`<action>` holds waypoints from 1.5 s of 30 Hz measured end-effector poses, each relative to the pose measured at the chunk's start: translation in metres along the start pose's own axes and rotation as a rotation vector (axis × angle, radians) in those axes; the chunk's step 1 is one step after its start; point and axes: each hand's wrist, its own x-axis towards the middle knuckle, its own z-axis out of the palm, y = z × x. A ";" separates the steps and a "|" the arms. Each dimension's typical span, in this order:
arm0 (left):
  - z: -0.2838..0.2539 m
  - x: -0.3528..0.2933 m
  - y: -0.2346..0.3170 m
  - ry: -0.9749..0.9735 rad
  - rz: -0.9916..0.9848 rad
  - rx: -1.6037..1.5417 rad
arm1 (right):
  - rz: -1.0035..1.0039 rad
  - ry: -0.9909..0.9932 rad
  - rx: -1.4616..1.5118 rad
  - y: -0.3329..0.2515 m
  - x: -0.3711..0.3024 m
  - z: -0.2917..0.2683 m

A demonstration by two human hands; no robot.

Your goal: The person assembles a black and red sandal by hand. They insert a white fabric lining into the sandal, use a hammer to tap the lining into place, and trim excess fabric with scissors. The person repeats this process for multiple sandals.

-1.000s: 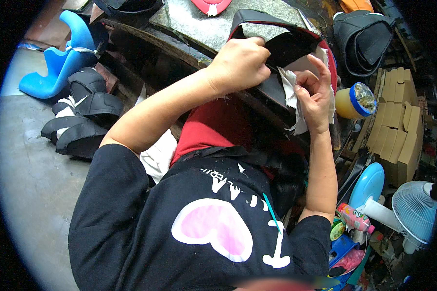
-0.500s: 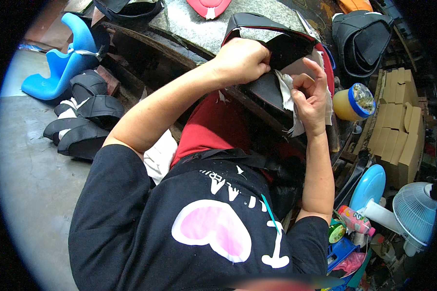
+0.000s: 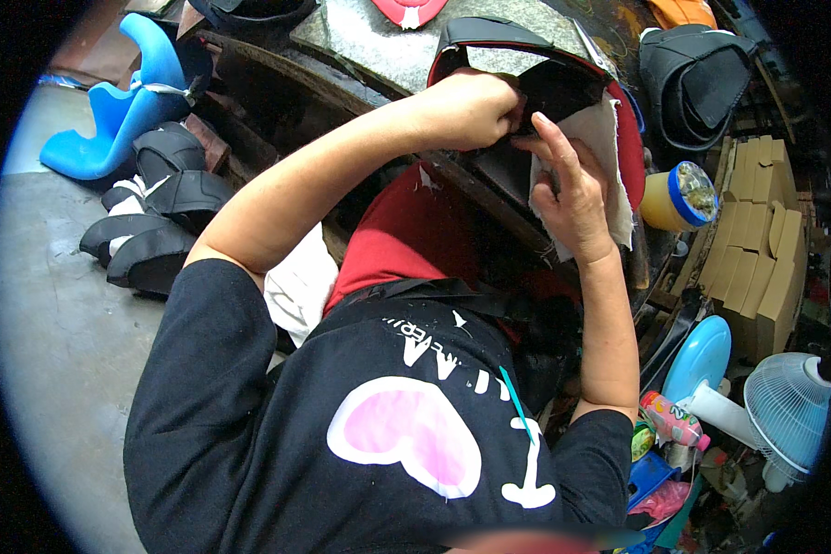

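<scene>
A curved black padded piece (image 3: 499, 32) with a red edge and a cream fabric lining (image 3: 593, 125) lies over the front of the work surface. My left hand (image 3: 475, 109) is a closed fist at its opening; what the fingers pinch is hidden. Close by on the right, my right hand (image 3: 574, 189) is in front of the cream lining. Its index and middle fingers reach toward the left fist, and the thumb stands apart from them. Whether those fingertips touch the black piece I cannot tell.
A grey slab (image 3: 351, 51) lies behind. At right stand a blue-lidded jar (image 3: 669, 198), a stack of black padded pieces (image 3: 697, 83), cardboard boxes (image 3: 748, 258) and a fan (image 3: 785, 406). On the floor at left are more black pieces (image 3: 189, 198) and a blue moulded form (image 3: 111, 120).
My right hand has left the lining's loose edge and its fingers have stretched toward the left fist. The folded white flap no longer shows. My left hand has shifted slightly right.
</scene>
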 end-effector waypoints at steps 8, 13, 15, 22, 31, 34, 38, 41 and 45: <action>0.007 -0.006 0.004 0.073 0.059 0.073 | 0.017 -0.086 -0.031 0.006 -0.002 0.001; 0.006 -0.006 0.001 0.046 0.021 0.009 | 0.051 -0.080 -0.015 0.004 -0.004 -0.001; 0.007 -0.006 0.002 0.036 0.025 0.027 | 0.019 -0.058 -0.015 0.004 -0.003 0.000; -0.006 -0.002 0.000 -0.010 -0.229 0.008 | -0.011 -0.001 -0.083 0.004 0.004 0.005; -0.013 -0.006 0.002 0.077 -0.040 -0.097 | 0.259 -0.076 0.367 -0.004 -0.006 -0.018; -0.013 -0.001 0.006 -0.017 -0.112 -0.137 | 0.282 0.000 0.393 -0.006 -0.013 -0.024; -0.006 0.002 0.012 0.017 -0.002 -0.167 | 0.268 0.105 0.425 -0.006 -0.020 -0.031; 0.000 0.003 0.013 0.104 0.182 0.026 | 0.156 0.134 0.216 -0.006 -0.023 -0.034; 0.001 0.012 0.013 -0.026 0.111 0.056 | 0.194 0.029 0.132 -0.015 -0.022 -0.028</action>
